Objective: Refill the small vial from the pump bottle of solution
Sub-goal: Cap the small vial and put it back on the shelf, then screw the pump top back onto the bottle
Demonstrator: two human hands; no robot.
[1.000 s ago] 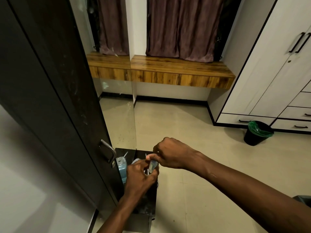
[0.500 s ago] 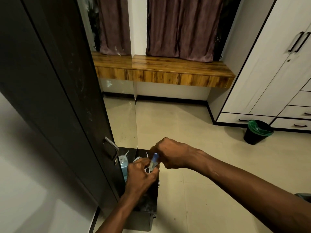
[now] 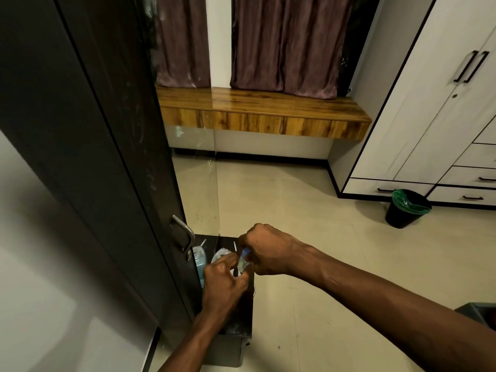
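My left hand (image 3: 224, 284) grips the small clear vial (image 3: 241, 265) by its lower part, holding it tilted over a dark low stand (image 3: 241, 315). My right hand (image 3: 268, 249) is closed around the vial's blue top (image 3: 244, 253), fingers curled over it. A clear bottle with blue solution (image 3: 200, 260) stands on the stand against the dark door, partly hidden by my left hand; its pump head cannot be made out. A second clear rounded item (image 3: 218, 256) shows just behind my left fingers.
A dark door (image 3: 107, 157) with a metal handle (image 3: 185, 234) stands close on the left beside a mirror panel (image 3: 193, 178). A wooden bench (image 3: 263, 114) and curtains are ahead, white wardrobes on the right, and a black bin with a green liner (image 3: 406, 209) on the tiled floor.
Both hands stay together on the vial. The vial has turned slightly between the fingers and its blue top now shows under my right hand; the view shifted a little.
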